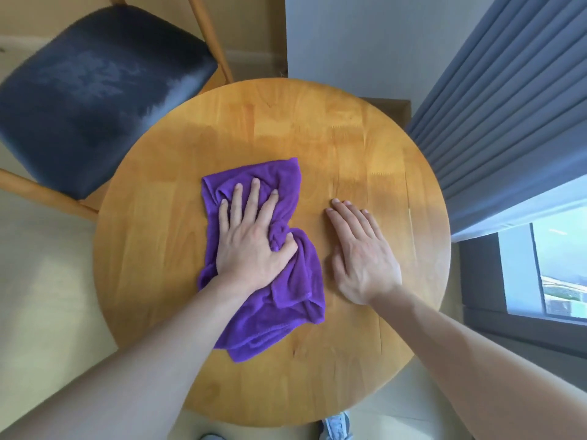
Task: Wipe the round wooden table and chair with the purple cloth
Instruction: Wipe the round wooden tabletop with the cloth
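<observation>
The round wooden table [349,138] is showing bare surface along its far and right rim. The chair [95,90] is standing at its far-left edge. The left hand [254,246] is pressing flat, fingers spread, on the purple cloth [286,300] near centre. The right hand [362,252] is lying open on bare wood beside it.

Left grip [251,246]: palm down, fingers spread and nearly straight, thumb tucked in toward the palm, forearm bare and reaching in from the lower left. Right grip [362,255]: flat, palm down, fingers straight and close together, pointing up and slightly left, bare forearm coming in from the lower right.
</observation>
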